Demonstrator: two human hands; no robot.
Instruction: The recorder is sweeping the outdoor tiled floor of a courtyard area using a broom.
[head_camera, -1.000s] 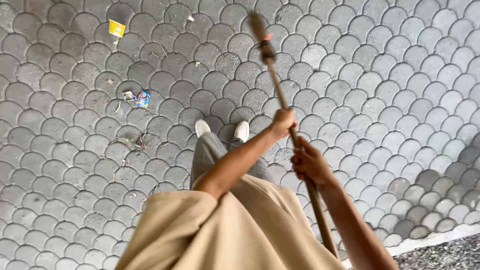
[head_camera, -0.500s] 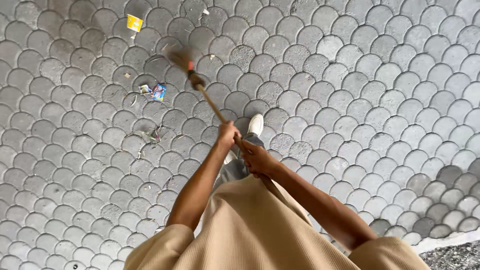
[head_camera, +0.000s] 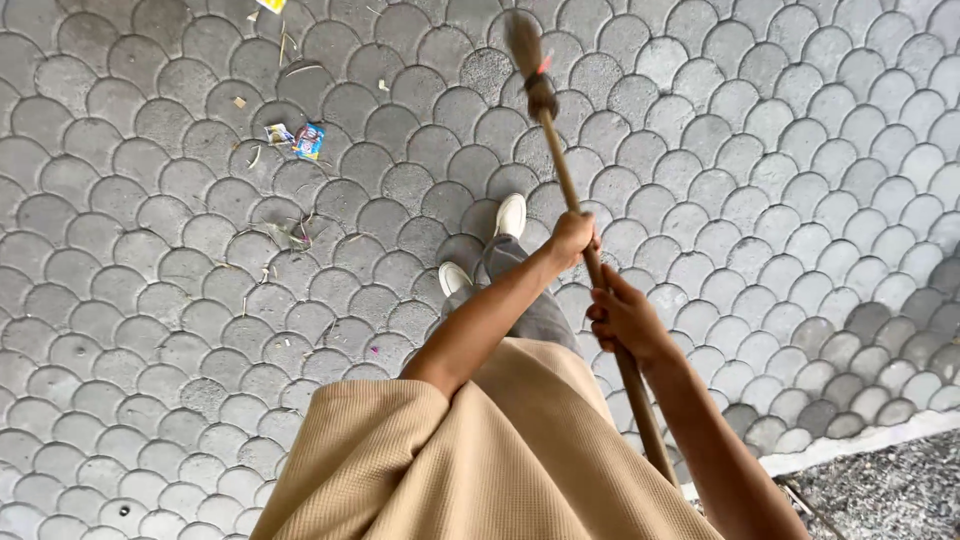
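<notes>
I hold a long wooden broom handle (head_camera: 562, 168) with both hands over grey scallop-shaped paving. My left hand (head_camera: 572, 240) grips the stick higher up, and my right hand (head_camera: 625, 320) grips it just below. The broom's blurred brush end (head_camera: 522, 40) reaches the paving ahead, near the top of the view. My white shoes (head_camera: 510, 215) stand beneath my hands. A colourful wrapper (head_camera: 309, 140) and small bits of litter lie to the left of the brush end.
A yellow scrap (head_camera: 271, 5) lies at the top edge. Dry twigs and scraps (head_camera: 295, 235) are scattered left of my feet. A pale kerb (head_camera: 860, 442) with gravel (head_camera: 890, 495) beyond runs along the bottom right.
The brush end has swung from the left, by the wrapper, back to the right and ahead of me. My hands moved right with the handle.
</notes>
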